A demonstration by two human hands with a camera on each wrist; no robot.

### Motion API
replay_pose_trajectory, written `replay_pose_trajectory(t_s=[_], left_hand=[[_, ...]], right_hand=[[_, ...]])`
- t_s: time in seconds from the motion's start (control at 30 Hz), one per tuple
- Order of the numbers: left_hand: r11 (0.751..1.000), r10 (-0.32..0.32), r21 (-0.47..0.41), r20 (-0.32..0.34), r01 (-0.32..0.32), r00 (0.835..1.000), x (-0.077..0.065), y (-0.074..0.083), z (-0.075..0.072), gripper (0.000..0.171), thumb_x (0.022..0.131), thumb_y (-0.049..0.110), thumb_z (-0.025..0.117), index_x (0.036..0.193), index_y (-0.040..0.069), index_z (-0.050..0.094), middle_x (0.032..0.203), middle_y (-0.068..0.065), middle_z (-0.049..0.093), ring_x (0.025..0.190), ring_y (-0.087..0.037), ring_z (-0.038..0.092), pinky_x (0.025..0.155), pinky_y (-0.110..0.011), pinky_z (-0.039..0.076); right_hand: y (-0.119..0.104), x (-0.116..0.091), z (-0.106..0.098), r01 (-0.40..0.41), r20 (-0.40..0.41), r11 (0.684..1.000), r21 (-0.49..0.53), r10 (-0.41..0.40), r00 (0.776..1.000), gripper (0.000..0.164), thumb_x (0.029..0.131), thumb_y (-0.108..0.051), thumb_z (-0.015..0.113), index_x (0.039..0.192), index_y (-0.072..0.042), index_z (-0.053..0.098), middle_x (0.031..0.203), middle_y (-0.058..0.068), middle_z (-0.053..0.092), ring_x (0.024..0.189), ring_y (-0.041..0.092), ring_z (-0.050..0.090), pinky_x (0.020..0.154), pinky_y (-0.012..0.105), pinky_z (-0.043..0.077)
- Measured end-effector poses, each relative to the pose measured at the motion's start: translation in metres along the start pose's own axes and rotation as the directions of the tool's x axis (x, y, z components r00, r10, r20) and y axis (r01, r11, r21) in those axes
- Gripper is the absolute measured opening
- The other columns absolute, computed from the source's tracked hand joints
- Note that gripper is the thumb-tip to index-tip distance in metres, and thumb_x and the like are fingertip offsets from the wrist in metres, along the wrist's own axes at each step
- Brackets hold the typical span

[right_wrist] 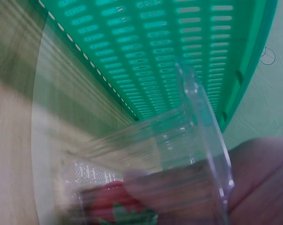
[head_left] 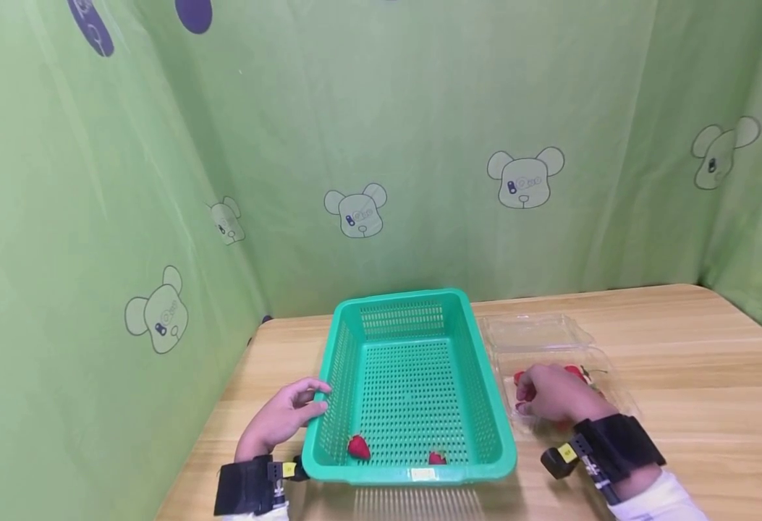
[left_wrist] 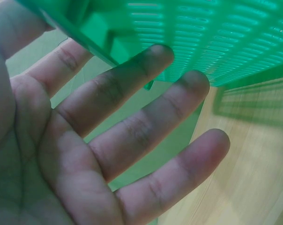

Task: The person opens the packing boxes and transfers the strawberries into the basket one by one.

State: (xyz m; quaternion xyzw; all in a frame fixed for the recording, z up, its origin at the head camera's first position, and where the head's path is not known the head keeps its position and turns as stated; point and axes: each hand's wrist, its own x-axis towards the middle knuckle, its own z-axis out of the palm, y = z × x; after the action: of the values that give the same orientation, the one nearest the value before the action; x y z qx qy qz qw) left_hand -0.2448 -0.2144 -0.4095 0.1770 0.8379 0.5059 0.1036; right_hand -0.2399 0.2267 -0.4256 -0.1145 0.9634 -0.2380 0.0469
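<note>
A green plastic basket [head_left: 409, 474] with slotted walls stands on the table, two strawberries [head_left: 358, 447] inside near its front. My left hand [head_left: 288, 412] touches its left rim with thumb and index finger. In the left wrist view, the left fingers [left_wrist: 137, 129] reach along the outer wall, mostly straight and spread. A clear plastic clamshell box [head_left: 537, 334] lies with its lid back, right of the basket, holding several strawberries [head_left: 576, 372]. My right hand [head_left: 553, 394] is down in it, curled finger and thumb around a strawberry [right_wrist: 115, 201], partly hidden behind the clear wall in the right wrist view.
The wooden table [head_left: 700, 362] extends to the right of the clamshell box. A green curtain [head_left: 433, 181] printed with bear heads hangs behind the table and along both sides. Each wrist wears a black strap [head_left: 621, 452] with a small camera.
</note>
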Motion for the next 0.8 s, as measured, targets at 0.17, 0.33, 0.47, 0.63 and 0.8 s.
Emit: replay_pose_trajectory(t_s=[0.17, 0.33, 0.47, 0.63, 0.8], left_hand=[[1.000, -0.010, 0.001, -0.004, 0.010, 1.000, -0.0004, -0.0009, 0.0010, 0.028, 0.093, 0.020, 0.061, 0.116, 0.006, 0.058, 0.131, -0.022, 0.054, 0.118, -0.038, 0.051, 0.088, -0.050, 0.051], [1.000, 0.001, -0.006, -0.002, -0.001, 1.000, -0.0006, -0.0002, 0.0015, 0.028, 0.093, 0.019, 0.061, 0.117, 0.005, 0.058, 0.132, -0.023, 0.053, 0.118, -0.038, 0.051, 0.088, -0.051, 0.051], [1.000, 0.000, -0.010, 0.000, 0.000, 1.000, -0.0011, 0.0010, 0.0014, 0.028, 0.093, 0.019, 0.060, 0.117, 0.005, 0.058, 0.132, -0.023, 0.053, 0.118, -0.038, 0.052, 0.088, -0.051, 0.051], [1.000, -0.003, -0.011, 0.003, 0.003, 1.000, -0.0009, 0.0019, 0.0006, 0.028, 0.093, 0.019, 0.060, 0.118, 0.005, 0.057, 0.131, -0.024, 0.053, 0.115, -0.037, 0.054, 0.089, -0.052, 0.050], [1.000, -0.010, -0.019, 0.006, 0.010, 1.000, -0.0009, 0.0016, -0.0001, 0.029, 0.094, 0.019, 0.060, 0.119, 0.006, 0.057, 0.131, -0.025, 0.054, 0.112, -0.036, 0.056, 0.088, -0.053, 0.050]], right_hand=[[0.0002, -0.0004, 0.0017, -0.033, 0.010, 0.999, 0.021, 0.033, 0.999, 0.012, 0.073, -0.011, 0.074, 0.072, -0.015, 0.063, 0.069, 0.001, 0.058, 0.059, 0.017, 0.050, 0.053, 0.032, 0.041], [0.0020, 0.0008, 0.0018, -0.012, -0.003, 1.000, 0.026, 0.012, 1.000, 0.010, 0.074, -0.011, 0.073, 0.077, -0.012, 0.064, 0.072, 0.002, 0.059, 0.060, 0.017, 0.051, 0.054, 0.033, 0.043], [0.0024, 0.0020, 0.0018, 0.000, -0.019, 0.999, 0.037, 0.001, 1.000, 0.013, 0.072, -0.011, 0.073, 0.081, -0.010, 0.064, 0.073, 0.002, 0.062, 0.063, 0.017, 0.053, 0.058, 0.034, 0.046], [0.0036, 0.0032, 0.0003, 0.002, -0.044, 0.999, 0.053, 0.001, 0.999, 0.022, 0.072, -0.012, 0.075, 0.091, -0.006, 0.066, 0.077, 0.002, 0.064, 0.068, 0.016, 0.055, 0.061, 0.037, 0.049], [0.0031, 0.0041, -0.0001, 0.001, -0.061, 0.999, 0.046, 0.002, 0.998, 0.022, 0.073, -0.013, 0.075, 0.091, -0.006, 0.065, 0.076, 0.001, 0.063, 0.068, 0.016, 0.055, 0.062, 0.037, 0.050]])
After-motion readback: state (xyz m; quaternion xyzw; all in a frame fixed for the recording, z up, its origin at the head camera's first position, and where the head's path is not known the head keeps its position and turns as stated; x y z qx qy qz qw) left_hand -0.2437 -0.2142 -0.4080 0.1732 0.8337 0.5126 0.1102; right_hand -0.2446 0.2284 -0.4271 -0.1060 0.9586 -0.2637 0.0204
